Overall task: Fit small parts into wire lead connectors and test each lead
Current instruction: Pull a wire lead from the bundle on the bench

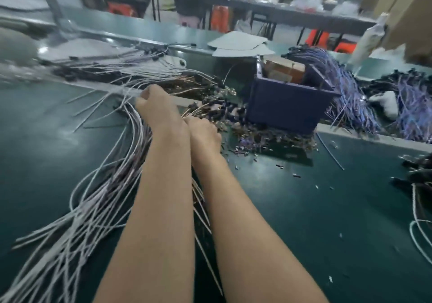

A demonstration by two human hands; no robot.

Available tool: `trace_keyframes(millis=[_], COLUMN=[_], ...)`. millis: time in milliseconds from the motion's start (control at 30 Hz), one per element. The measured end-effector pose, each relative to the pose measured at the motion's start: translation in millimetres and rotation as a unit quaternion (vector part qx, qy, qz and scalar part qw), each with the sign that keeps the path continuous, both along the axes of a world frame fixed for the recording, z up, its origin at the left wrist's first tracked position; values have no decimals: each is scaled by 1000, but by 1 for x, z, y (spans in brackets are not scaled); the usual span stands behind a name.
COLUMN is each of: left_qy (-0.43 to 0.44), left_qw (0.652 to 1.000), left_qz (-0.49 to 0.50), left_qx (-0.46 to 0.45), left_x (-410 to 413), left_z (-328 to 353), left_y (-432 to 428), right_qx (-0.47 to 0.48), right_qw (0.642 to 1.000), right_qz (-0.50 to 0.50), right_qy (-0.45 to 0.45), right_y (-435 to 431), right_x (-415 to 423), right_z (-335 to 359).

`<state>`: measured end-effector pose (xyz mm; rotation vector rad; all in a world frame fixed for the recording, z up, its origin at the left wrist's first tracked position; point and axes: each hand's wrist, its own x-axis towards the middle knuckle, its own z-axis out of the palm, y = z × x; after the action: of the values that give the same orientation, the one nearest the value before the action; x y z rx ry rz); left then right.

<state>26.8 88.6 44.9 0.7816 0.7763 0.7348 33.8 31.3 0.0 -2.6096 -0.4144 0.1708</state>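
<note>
Two bare arms lay stretched across the green table, side by side. The left hand was closed in a loose fist on the upper end of a big sheaf of pale wire leads, which fanned back along the table toward the person. I judged the grip was meant to keep the lead ends together and within reach.

The right hand lay just beside it, knuckles up, at the edge of a heap of small parts spilled against the foot of a dark blue box. Its fingers pointed away and were blurred, so I could not tell whether it pinched a part or only felt for one. The heap sat close to the lead ends, sensibly, so a part could be picked and fitted without a long reach.

Bluish leads draped over the box's far side, well apart from the pale ones and perhaps a separate batch. Loose bits dotted the table. I could make out no tester.
</note>
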Motion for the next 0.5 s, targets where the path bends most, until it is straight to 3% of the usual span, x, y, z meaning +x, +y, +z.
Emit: trace_keyframes(millis=[133,267,400,500], left_qy=[10,4,8,38], left_qw=[999,998,998,996], left_qz=[39,56,21,-83], left_qx=[-12,-38,-51,-22], left_x=[0,-6,-5,0], left_z=[-3,-7,-12,-16], left_y=[13,19,24,21], right_qx=[-13,-7,178,388], right_qw=[998,999,982,917], right_qz=[-17,-20,-62,-54], right_qy=[-57,-48,32,80], right_y=[11,13,3,-15], right_x=[3,7,16,17], right_z=[-3,-3,10,33])
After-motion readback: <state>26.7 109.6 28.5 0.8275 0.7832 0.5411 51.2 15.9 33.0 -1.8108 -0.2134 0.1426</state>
